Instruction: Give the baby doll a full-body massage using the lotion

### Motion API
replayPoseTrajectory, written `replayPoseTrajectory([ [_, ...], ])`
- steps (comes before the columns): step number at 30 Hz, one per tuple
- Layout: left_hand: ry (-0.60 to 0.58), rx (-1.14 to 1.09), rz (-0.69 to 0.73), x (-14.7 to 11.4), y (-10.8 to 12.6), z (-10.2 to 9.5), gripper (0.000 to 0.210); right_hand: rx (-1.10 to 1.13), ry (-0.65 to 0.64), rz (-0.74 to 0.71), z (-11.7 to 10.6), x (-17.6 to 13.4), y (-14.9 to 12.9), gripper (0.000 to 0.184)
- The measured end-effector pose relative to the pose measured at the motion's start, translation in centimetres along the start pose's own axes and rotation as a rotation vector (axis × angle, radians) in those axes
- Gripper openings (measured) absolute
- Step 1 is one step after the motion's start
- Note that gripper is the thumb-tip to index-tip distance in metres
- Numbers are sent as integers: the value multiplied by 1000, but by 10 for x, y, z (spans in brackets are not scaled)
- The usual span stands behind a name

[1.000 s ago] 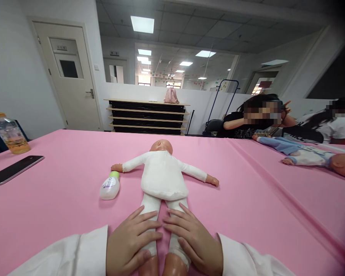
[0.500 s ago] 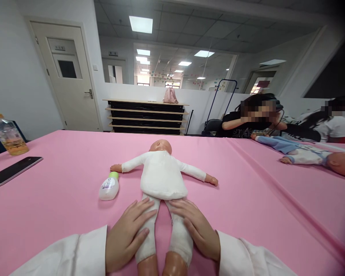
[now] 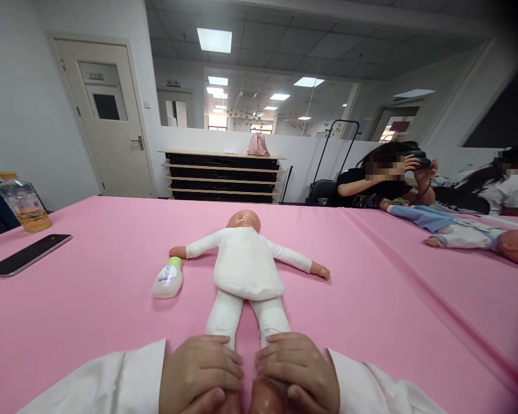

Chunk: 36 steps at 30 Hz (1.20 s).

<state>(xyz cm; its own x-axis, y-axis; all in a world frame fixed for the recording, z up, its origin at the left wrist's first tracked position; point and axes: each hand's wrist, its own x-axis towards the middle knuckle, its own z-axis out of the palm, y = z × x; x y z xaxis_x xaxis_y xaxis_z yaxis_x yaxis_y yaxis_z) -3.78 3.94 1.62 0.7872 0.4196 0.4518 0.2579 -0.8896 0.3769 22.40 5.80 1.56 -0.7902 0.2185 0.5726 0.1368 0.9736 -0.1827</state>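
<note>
A baby doll [image 3: 249,261] with a white cloth body lies on the pink-covered table, arms spread and legs pointing toward me. My left hand [image 3: 202,371] is curled over its lower leg on the left side. Over the other lower leg, my right hand [image 3: 296,368] is wrapped in the same way, thumb on the near side. Both hands partly hide the shins. Beside the doll's hand on the left lies a small clear bottle [image 3: 168,279] with a green cap.
A phone [image 3: 28,255] and a drink bottle with an orange cap [image 3: 23,201] are at the left. Another doll in blue and white clothes [image 3: 453,225] lies at the right. Beyond it, a person in black [image 3: 371,184] holds hands up near a headset.
Both my hands have slid down the doll's legs toward me, from the thighs to the lower legs, and their fingers have curled round them. The view has shifted slightly.
</note>
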Motion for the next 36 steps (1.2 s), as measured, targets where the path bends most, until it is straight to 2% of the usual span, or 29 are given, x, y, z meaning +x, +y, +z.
replayPoseTrajectory([
  [2, 48, 3, -17, -1, -1, 0, 37, -42, 99, 130, -1, -3, 3, 40],
  [4, 114, 61, -109, -1, -5, 2, 37, -105, 131, 319, -1, -3, 6, 38],
  [6, 161, 135, -247, 1, -10, 6, 40, -150, 128, 474, 0, 0, 8, 39],
  [8, 159, 181, -346, 3, -14, 10, 44, -168, 72, 549, 2, 3, 8, 42],
  [11, 114, 205, -370, 4, -17, 14, 44, -184, -37, 560, 5, 6, 3, 42],
  [14, 94, 212, -320, 4, -14, 14, 42, -181, -106, 515, 5, 7, -4, 41],
  [18, 33, 136, -88, 4, -6, 8, 34, -79, -176, 319, 1, 8, -9, 36],
  [21, 12, 40, 74, 1, 1, 3, 29, 49, -131, 139, -1, 6, -10, 34],
  [23, 45, 17, 92, -2, 2, 1, 30, 80, -27, 106, -2, 2, -9, 34],
  [25, 98, 52, 42, -3, 0, 1, 33, 41, 65, 167, -2, -2, -6, 35],
  [27, 144, 128, -67, -2, -4, 3, 36, -38, 109, 288, -2, -3, -3, 37],
  [29, 165, 201, -209, 0, -10, 6, 41, -110, 107, 427, 0, -2, 0, 40],
  [31, 155, 245, -311, 2, -14, 10, 45, -160, 48, 509, 3, 0, 2, 43],
  [33, 130, 255, -329, 4, -16, 12, 43, -196, -26, 519, 6, 2, 3, 44],
  [36, 85, 218, -221, 4, -13, 11, 38, -210, -100, 470, 6, 4, 2, 42],
])
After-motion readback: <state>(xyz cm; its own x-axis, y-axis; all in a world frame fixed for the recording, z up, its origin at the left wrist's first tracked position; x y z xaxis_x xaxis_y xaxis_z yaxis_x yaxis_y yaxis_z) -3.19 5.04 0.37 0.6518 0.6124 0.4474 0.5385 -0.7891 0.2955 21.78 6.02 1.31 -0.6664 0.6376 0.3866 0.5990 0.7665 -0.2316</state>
